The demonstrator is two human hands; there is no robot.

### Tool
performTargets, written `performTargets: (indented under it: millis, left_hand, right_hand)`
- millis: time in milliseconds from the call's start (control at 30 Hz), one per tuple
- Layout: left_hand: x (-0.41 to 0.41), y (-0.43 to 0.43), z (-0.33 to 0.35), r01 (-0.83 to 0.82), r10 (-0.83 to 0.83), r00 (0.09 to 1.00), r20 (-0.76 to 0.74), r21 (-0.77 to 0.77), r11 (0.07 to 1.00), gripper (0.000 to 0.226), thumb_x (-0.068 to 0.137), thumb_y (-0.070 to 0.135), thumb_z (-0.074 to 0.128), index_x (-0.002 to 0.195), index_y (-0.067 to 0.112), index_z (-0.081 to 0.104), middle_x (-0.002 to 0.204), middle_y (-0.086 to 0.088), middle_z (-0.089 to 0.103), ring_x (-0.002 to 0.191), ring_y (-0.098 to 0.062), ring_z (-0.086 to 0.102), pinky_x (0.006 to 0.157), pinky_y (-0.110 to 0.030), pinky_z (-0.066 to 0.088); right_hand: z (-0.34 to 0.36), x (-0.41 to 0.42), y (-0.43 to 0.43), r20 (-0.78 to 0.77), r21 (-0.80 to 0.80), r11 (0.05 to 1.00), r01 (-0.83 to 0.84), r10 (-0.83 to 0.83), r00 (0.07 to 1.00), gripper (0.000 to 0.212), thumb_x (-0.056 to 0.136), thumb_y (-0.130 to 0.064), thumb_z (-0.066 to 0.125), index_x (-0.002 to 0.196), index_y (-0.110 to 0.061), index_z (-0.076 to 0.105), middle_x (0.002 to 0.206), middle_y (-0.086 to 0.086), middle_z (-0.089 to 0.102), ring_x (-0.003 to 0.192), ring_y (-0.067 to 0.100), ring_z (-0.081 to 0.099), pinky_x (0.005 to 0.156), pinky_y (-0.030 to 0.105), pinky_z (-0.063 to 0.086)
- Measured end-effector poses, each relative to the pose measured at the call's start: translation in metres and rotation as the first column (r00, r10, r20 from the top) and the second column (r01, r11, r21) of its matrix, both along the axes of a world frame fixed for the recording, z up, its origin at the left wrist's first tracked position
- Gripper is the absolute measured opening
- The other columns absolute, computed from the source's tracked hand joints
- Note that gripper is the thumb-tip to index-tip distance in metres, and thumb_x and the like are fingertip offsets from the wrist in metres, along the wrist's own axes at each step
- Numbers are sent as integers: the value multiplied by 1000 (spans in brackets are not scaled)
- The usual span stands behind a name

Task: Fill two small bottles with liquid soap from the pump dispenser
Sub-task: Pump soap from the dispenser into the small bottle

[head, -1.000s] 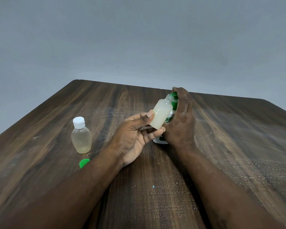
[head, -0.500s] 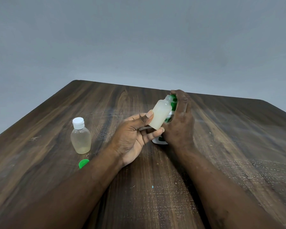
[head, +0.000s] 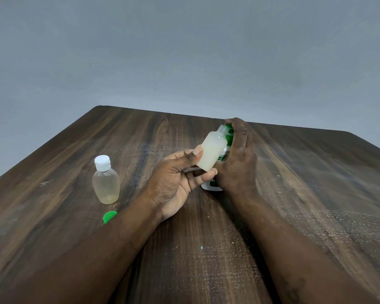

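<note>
My left hand (head: 176, 181) pinches a small uncapped bottle (head: 213, 150) full of pale soap, tilted with its mouth up against the green nozzle of the pump dispenser (head: 228, 137). The dispenser is white with a green top and stands on the table, mostly hidden behind my right hand (head: 237, 159). That hand lies over the pump head, fingers curved down its side. A second small bottle (head: 105, 183) with a white cap stands upright to the left, holding pale liquid. A loose green cap (head: 109, 216) lies in front of it.
The dark wooden table (head: 294, 194) stretches out to a plain grey wall behind. Its far edge and right corner are in view. Bare wood surrounds the bottles on the left, the right and the near side.
The open bottle and both hands have barely shifted. My right hand stays on the pump head, which has sunk a little. The capped bottle and green cap have not moved.
</note>
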State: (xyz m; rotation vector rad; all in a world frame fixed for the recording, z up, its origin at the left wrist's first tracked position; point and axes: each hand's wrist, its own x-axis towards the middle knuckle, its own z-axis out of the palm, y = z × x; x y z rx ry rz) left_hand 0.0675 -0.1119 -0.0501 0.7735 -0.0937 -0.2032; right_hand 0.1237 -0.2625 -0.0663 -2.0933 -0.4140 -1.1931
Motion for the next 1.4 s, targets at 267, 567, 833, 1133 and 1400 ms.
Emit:
performTargets:
  millis: [267, 567, 833, 1133, 1400]
  left_hand:
    - [0, 1, 0, 10, -10, 1000, 11, 13, 1000, 39, 84, 19, 71, 112, -8, 64, 110, -28, 71, 92, -35, 73, 66, -30, 64]
    - [0, 1, 0, 18, -18, 1000, 21, 11, 1000, 33, 84, 18, 70, 106, -6, 65, 103, -24, 74, 87, -33, 76, 67, -31, 64]
    - [-1, 0, 1, 11, -12, 1000, 15, 10, 1000, 43, 84, 19, 71, 115, -10, 62, 107, -28, 72, 87, -34, 75, 67, -31, 65]
    - [0, 1, 1, 12, -12, 1000, 26, 11, 1000, 44, 83, 20, 71, 115, -10, 63, 105, -25, 73, 88, -33, 75, 68, -30, 64]
    - [0, 0, 0, 12, -12, 1000, 27, 16, 1000, 40, 82, 20, 71, 110, -8, 64, 102, -24, 74, 86, -33, 75, 71, -32, 66]
  right_hand:
    - [-3, 0, -3, -11, 4, 1000, 9, -9, 1000, 95, 71, -10, 87, 151, -22, 37, 150, 10, 50, 123, 32, 61, 87, 41, 59]
    - [-2, 2, -2, -17, 7, 1000, -18, 18, 1000, 86, 71, -16, 82, 146, -17, 40, 141, 10, 56, 115, 31, 63, 84, 46, 60]
    - [-4, 1, -3, 2, 20, 1000, -12, 12, 1000, 91, 72, -10, 85, 150, -17, 39, 147, 11, 53, 121, 28, 62, 85, 37, 58]
    - [0, 1, -1, -25, 17, 999, -31, 32, 999, 85, 71, -22, 79, 145, -24, 36, 142, 10, 56, 114, 31, 63, 83, 45, 59]
    - [0, -2, -1, -23, 26, 999, -25, 26, 999, 82, 73, -31, 72, 146, -27, 35, 145, 10, 54, 114, 33, 65, 82, 46, 60]
